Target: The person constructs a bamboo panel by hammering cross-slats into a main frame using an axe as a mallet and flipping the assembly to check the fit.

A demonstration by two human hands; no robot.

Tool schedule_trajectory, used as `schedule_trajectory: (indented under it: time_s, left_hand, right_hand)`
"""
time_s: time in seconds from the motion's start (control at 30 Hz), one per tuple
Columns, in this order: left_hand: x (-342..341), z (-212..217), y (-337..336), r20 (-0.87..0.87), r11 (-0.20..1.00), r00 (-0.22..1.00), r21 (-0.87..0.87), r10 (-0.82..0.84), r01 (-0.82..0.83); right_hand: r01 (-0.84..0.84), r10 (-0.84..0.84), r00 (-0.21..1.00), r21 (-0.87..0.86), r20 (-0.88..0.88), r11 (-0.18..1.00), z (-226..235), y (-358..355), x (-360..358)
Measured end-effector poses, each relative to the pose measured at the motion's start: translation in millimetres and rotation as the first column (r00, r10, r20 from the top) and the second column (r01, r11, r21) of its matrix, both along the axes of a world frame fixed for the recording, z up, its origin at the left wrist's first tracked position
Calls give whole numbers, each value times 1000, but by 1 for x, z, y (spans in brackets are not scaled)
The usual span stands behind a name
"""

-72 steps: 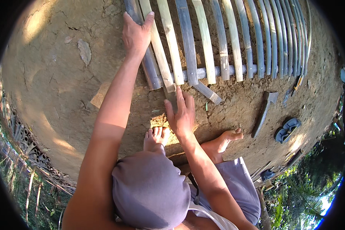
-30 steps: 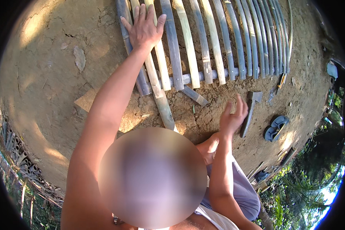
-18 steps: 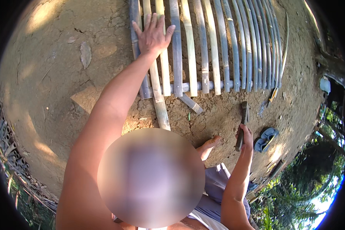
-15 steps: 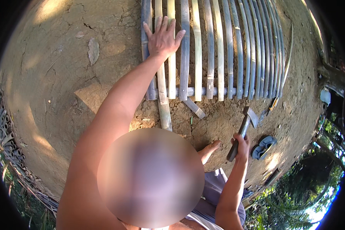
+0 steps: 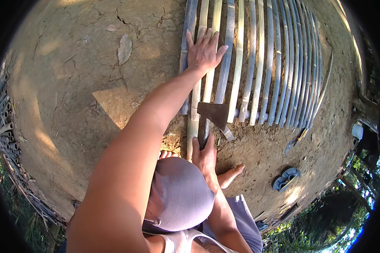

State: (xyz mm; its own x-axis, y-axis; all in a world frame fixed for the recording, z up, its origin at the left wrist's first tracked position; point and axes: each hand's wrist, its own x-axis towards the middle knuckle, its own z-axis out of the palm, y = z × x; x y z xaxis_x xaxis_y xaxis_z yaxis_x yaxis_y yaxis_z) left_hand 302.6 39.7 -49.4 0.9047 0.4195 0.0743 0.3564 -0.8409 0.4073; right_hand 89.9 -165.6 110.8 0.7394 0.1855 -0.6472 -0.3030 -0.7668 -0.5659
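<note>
Left hand (image 5: 203, 55): fingers spread, flat across the slats (image 5: 237, 67)
Right hand (image 5: 206, 159): fingers clenched round the axe (image 5: 215, 113)
Axe: swung in from the right, now over the slats' near ends; blade's at the work!

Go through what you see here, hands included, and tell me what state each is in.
Left hand: flat on the bamboo slats, fingers spread
Right hand: closed around the hatchet handle
Hatchet: held, head over slat ends; contact unclear
Bamboo slats: laid side by side
Sandals: on the ground, unworn
Leaf: lying on the ground
</note>
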Motion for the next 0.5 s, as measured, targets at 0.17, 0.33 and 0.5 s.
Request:
schedule_trajectory:
  time_s: [0.17,0.33,0.5]
  left_hand:
    - [-3,-7,7,68,997,998,-75,3,2]
    - [4,0,-1,69,997,998,-78,-13,18]
    - [-1,-4,4,65,998,998,-69,-7,12]
  right_hand:
    - [107,-121,984,113,128,988,31,1,18]
    - [156,-202,946,190,253,969,-2,-14,-9]
    - [-44,46,999,-91,17,995,30,-3,17]
